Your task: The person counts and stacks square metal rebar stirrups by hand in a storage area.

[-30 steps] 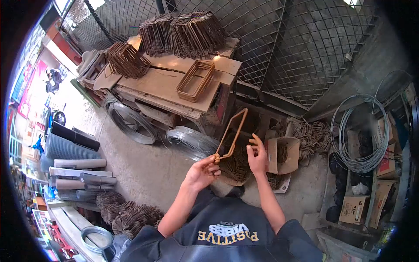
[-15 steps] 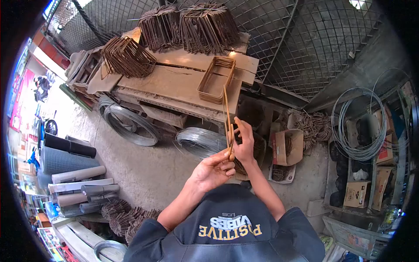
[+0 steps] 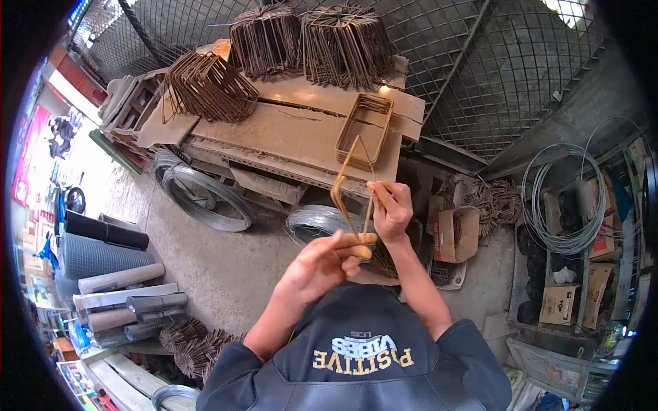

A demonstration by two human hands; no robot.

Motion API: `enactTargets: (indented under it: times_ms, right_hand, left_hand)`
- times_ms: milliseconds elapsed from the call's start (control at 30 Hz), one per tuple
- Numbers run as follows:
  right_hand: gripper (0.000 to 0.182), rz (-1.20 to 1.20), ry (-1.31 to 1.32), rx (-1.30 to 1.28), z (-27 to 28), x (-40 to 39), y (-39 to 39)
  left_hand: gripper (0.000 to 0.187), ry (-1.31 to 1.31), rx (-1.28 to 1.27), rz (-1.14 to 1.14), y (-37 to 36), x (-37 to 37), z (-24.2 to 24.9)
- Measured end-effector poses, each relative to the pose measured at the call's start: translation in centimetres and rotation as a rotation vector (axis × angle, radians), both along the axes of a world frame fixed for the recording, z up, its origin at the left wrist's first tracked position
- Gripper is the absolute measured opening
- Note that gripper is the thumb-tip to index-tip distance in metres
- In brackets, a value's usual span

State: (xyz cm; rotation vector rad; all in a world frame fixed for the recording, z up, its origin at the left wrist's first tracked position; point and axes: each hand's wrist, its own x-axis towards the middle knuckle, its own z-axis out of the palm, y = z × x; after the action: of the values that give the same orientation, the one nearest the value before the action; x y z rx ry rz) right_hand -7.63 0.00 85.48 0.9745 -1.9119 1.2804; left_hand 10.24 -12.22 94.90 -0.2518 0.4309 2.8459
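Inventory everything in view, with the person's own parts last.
Table: one, brown, upper centre
Held frame: one, rusty orange, centre
Stacked frames: several, rusty brown, table's right end
Frame bundles: three, dark brown, table's back and left
Wire coils: at least four, silver, under table, right, lower left
Mesh fence: one, dark, behind table
Rolls: several, black, grey and pale, left
Wire bundles: several, brown, lower left and right
Cardboard boxes: several, brown, right
Floor: one, grey, below table
Sweatshirt: one, black, bottom centre
Left hand: one, at held frame's lower end
Right hand: one, pinching held frame's right side

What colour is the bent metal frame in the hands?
The bent metal frame is orange-brown, best seen in the head view.
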Motion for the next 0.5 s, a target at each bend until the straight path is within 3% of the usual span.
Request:
enactTargets:
  times_ms: [67,100,133,200,233,300,367,500]
  right_hand:
    - [0.032,-0.020,-0.009,0.028,1.1,-0.3,0.5]
    - [0.028,-0.024,-0.043,0.054,2.1,-0.3,0.9]
    - [0.028,-0.032,-0.043,0.053,2.9,-0.3,1.1]
    - [0.023,-0.045,-0.075,0.093,4.6,-0.6,1.4]
    - [0.020,-0.013,-0.153,0.122,5.5,-0.5,1.6]
    - [0.018,-0.006,-0.170,0.139,6.4,-0.6,1.6]
    - [0.016,-0.001,-0.186,0.158,7.0,-0.6,1.5]
    - [0.016,0.062,-0.483,0.056,7.5,-0.8,1.1]
  left_hand:
    - [0.053,-0.030,-0.486,0.174,-2.2,0.1,-0.9]
    - [0.048,0.003,-0.640,0.246,-3.7,-0.1,-2.6]
    - [0.048,0.006,-0.641,0.238,-4.2,-0.9,-2.9]
    - [0.043,0.032,-1.250,0.516,-5.1,-2.9,-3.1]
    - [0.043,0.035,-1.251,0.511,-5.4,-3.8,-3.6]
    - [0.041,0.055,-1.611,0.578,-5.8,-5.7,-5.0]
    - [0.041,0.088,-1.559,0.540,-5.8,-7.1,-5.8]
    - [0.038,0.106,-1.467,0.533,-5.9,-9.4,-7.4]
